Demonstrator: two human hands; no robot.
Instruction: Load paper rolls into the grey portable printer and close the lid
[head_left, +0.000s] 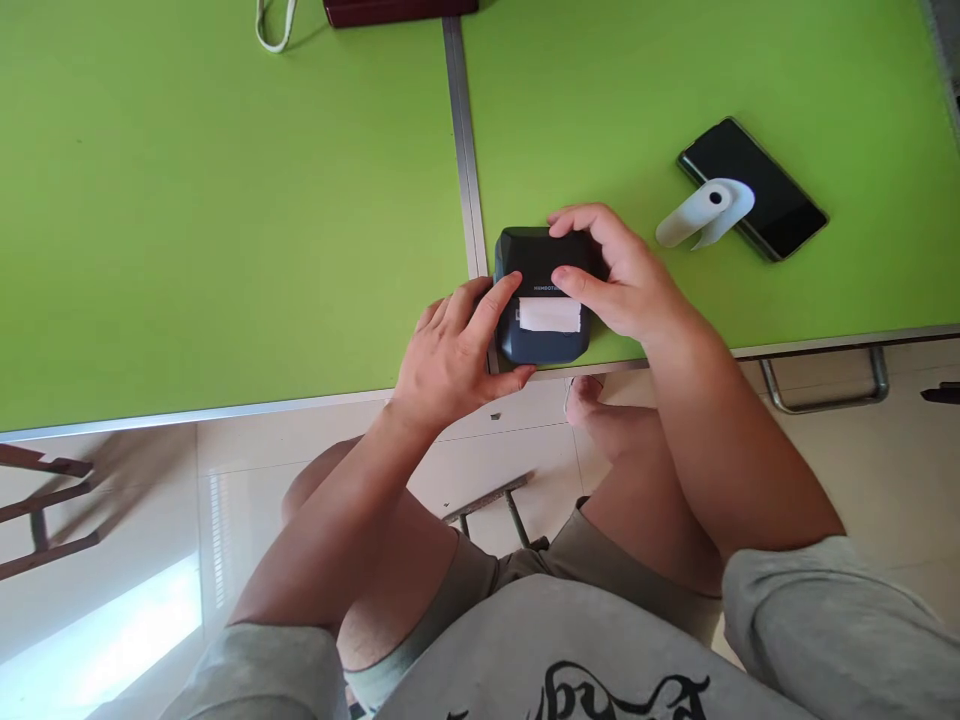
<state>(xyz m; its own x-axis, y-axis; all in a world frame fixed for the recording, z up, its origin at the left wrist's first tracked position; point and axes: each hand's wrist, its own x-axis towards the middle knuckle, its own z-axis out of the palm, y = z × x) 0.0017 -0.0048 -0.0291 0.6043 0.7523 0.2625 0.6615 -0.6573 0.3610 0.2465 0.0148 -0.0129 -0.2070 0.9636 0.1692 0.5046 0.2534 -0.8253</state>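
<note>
A small dark label printer (536, 262) lies on the green table near its front edge, beside the metal seam. A strip of white paper (550, 315) sticks out of its slot. My left hand (459, 345) grips the printer's left side, with the index finger on the lid and the thumb at the front edge. Around the right and far side curls my right hand (615, 265), its thumb resting on top of the lid. The printer's right side is partly hidden by that hand.
To the right, a curling roll of white paper (694, 215) leans over a black phone (765, 185). At the far edge of view are a dark red box (397, 10) and a white cord loop (275, 45). A metal seam (463, 140) divides the table (262, 230).
</note>
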